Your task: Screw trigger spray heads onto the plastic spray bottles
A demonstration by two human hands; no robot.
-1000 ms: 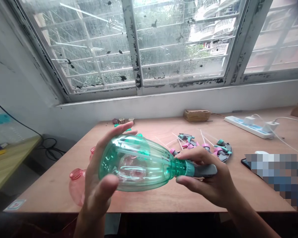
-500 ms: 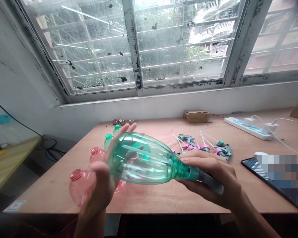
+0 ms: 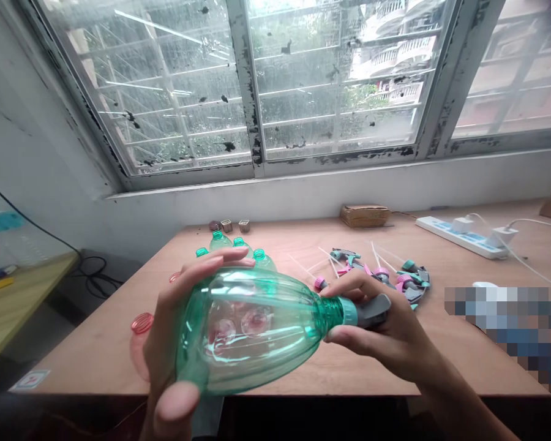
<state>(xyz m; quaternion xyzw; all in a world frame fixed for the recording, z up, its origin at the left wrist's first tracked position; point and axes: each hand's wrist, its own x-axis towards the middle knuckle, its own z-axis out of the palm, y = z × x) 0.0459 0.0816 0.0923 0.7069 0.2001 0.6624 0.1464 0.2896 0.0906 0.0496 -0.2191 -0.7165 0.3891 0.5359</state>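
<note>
Left hand [image 3: 160,343] curves wide around the base of the green bottle [image 3: 261,331], held on its side above the table [image 3: 92,337]. Right hand [image 3: 397,331] grips the spray head [image 3: 350,312] at the neck.

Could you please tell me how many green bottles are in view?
5: the held green bottle, plus four green bottles behind it on the table; others may be hidden.

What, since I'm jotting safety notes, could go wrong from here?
The green bottle, held sideways above the table by the left hand at its base and the right hand at its spray head, might slip if a grip loosens. The left hand could also bump a red bottle partly hidden behind it.
</note>
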